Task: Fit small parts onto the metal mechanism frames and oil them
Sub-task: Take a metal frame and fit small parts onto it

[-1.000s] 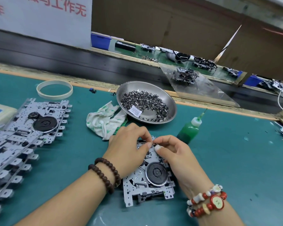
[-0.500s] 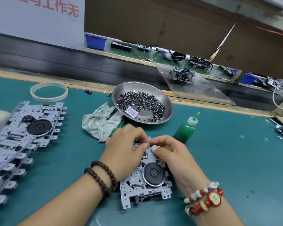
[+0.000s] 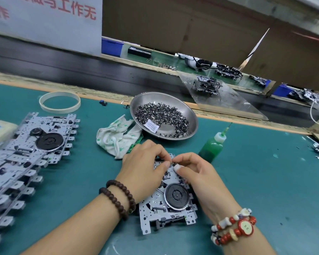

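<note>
A metal mechanism frame (image 3: 160, 212) with a black round wheel lies on the green mat in front of me. My left hand (image 3: 144, 168) rests over the frame's far left part, its fingers curled and its fingertips pinching at the far edge. My right hand (image 3: 195, 172) meets it there, thumb and forefinger pinching a small dark part (image 3: 172, 163) against the frame. A steel bowl (image 3: 191, 115) of several small dark parts stands behind. A green oil bottle (image 3: 212, 146) with a needle tip stands right of the hands.
A row of overlapping frames (image 3: 26, 153) runs down the left side. A white-and-green cloth (image 3: 116, 137) lies left of the bowl. A cream ring (image 3: 60, 102) lies at the back left. A conveyor with more mechanisms (image 3: 206, 85) runs behind the mat.
Both hands stay on the frame's far edge with only small finger movements. The view has shifted slightly.
</note>
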`<state>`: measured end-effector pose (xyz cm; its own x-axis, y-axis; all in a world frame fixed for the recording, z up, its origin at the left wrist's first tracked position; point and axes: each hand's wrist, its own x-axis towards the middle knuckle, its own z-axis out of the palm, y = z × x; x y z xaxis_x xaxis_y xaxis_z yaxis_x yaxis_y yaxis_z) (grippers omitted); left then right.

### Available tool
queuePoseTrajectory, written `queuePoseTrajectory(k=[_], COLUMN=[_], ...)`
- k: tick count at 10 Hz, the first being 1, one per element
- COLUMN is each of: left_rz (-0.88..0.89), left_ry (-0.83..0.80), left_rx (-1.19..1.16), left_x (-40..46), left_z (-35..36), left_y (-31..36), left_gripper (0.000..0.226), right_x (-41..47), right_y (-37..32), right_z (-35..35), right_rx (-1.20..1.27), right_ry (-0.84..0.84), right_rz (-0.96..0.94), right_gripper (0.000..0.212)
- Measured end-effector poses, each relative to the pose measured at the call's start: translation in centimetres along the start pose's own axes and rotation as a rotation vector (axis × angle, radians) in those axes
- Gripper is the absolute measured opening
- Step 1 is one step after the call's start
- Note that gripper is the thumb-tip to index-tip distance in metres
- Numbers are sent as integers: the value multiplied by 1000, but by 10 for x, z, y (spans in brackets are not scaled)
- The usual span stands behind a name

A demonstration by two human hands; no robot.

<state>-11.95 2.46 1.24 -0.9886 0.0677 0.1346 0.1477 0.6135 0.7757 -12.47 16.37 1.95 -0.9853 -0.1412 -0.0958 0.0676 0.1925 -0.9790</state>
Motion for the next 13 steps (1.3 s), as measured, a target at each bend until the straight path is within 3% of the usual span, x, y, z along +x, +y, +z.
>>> queuePoseTrajectory(k=[7, 13], left_rz=[78, 47], left_ry=[40, 72], left_rx=[-40, -66], left_x=[-8, -7], left_z=[1, 2], left_y=[2, 3], left_gripper=[27, 25], right_x=[-1, -3], right_y=[2, -1], right_z=[1, 4], right_rx=[6, 4], right_ry=[28, 74], right_rz=[-2, 19], right_gripper=[18, 17])
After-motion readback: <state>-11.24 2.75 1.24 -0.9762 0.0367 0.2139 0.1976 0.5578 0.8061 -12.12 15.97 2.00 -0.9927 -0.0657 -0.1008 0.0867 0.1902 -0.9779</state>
